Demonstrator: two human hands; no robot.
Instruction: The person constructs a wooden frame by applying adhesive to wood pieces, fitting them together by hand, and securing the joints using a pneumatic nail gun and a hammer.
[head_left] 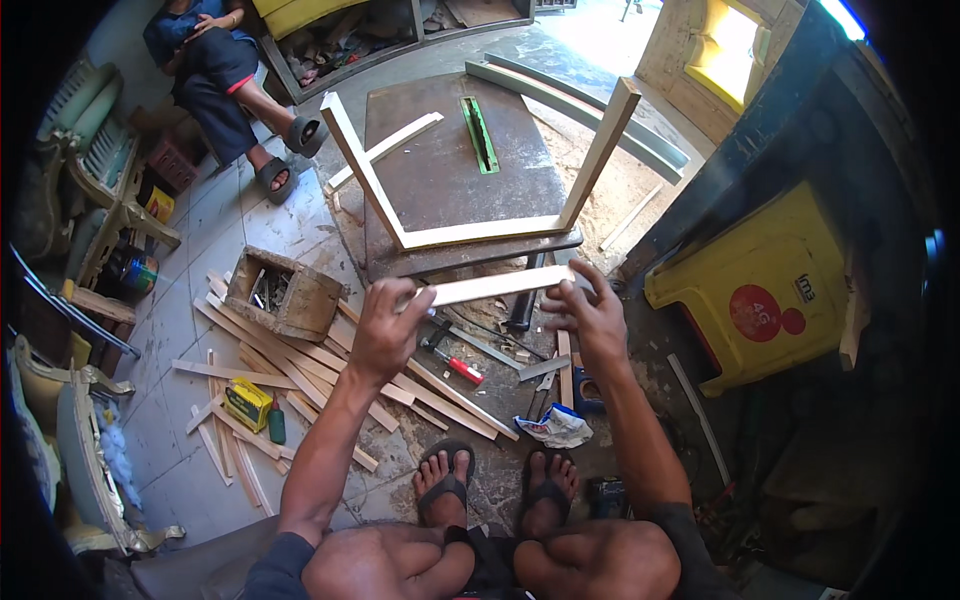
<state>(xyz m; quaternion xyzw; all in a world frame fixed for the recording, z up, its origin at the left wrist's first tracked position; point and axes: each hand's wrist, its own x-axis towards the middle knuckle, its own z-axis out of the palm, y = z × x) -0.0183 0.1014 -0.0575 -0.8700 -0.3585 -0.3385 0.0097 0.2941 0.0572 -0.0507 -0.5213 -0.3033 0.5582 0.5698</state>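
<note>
A short pale wooden strip point(495, 288) is held level in front of me by its two ends. My left hand point(385, 325) is closed round its left end. My right hand point(592, 312) grips the right end between thumb and fingers, with some fingers spread apart. Just beyond the strip, a three-sided wooden frame point(480, 232) rests on a dark saw table point(420, 190). Its two side pieces rise from the crosspiece, leaving the far side open. A green-edged slot point(480, 135) with a blade lies behind it, and a loose wooden strip point(385, 152) lies on the left.
Wooden strips point(290, 360) lie piled on the left floor beside a wooden box point(285, 295) of small hardware. A red-handled clamp point(455, 365), pliers point(540, 395) and a crumpled packet point(555, 427) lie near my feet. A yellow stool point(760, 290) stands right. Someone point(215, 90) sits far left.
</note>
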